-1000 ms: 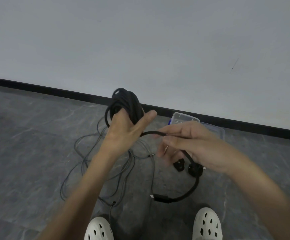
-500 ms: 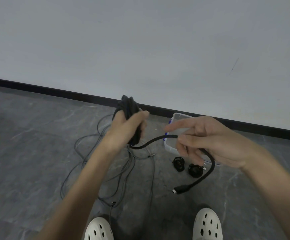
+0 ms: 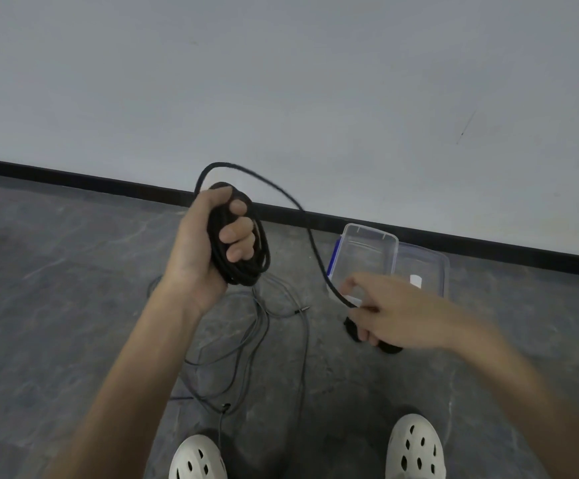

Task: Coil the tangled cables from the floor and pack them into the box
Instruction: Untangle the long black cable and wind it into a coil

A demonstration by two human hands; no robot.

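**Black cable in hand above the tangle**

Grips a coil of black cable [image 3: 258,261] in the raised left hand [image 3: 198,250], fingers curled tight round the loops. Pinches, apparently, the coil's loose tail [image 3: 312,243] between thumb and fingers of the right hand [image 3: 395,316], lower, to the right and blurred. That tail in an arc over the left hand and down across the front of a clear plastic box [image 3: 367,250], set on the grey floor [image 3: 56,271] beside the black skirting [image 3: 108,183]. Below the hands, thin grey cables [image 3: 264,323] tangled on the floor. Under the right hand, small dark bundles [image 3: 350,328], partly hidden. At the bottom edge, two white clogs [image 3: 196,458].
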